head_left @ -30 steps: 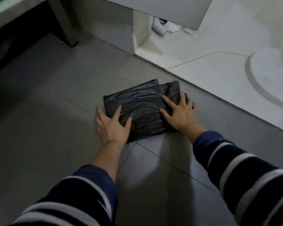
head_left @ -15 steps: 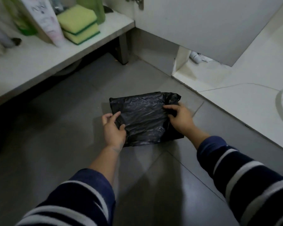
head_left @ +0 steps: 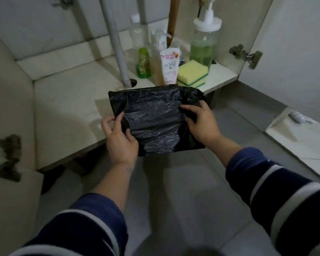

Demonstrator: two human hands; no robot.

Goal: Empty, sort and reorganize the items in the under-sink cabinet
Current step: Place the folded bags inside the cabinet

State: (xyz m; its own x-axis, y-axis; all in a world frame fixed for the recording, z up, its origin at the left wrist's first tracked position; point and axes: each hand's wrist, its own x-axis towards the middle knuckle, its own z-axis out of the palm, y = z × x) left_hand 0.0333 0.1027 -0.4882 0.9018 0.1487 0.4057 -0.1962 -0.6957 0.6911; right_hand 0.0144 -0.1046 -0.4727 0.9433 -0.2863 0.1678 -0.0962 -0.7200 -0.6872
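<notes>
Now both hands, left hand (head_left: 118,139) and right hand (head_left: 201,124), pinch opposite edges of the folded black bin-bag bundle (head_left: 155,119), held above the cabinet floor (head_left: 67,108); light, limp, slippery, likely best gripped by its edges.

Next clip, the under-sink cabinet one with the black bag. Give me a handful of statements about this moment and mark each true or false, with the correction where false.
1. Both hands hold the folded black bag, the left hand at its left edge and the right hand at its right edge. True.
2. The bag lies flat on the floor tiles. False: it is held up in front of the cabinet shelf.
3. Two yellow sponges are stacked near the shelf's front right edge. True.
4. The pump bottle holds red liquid. False: the liquid is green.
5. The white tube lies on its side. False: it stands upright, just left of the sponges.
</notes>
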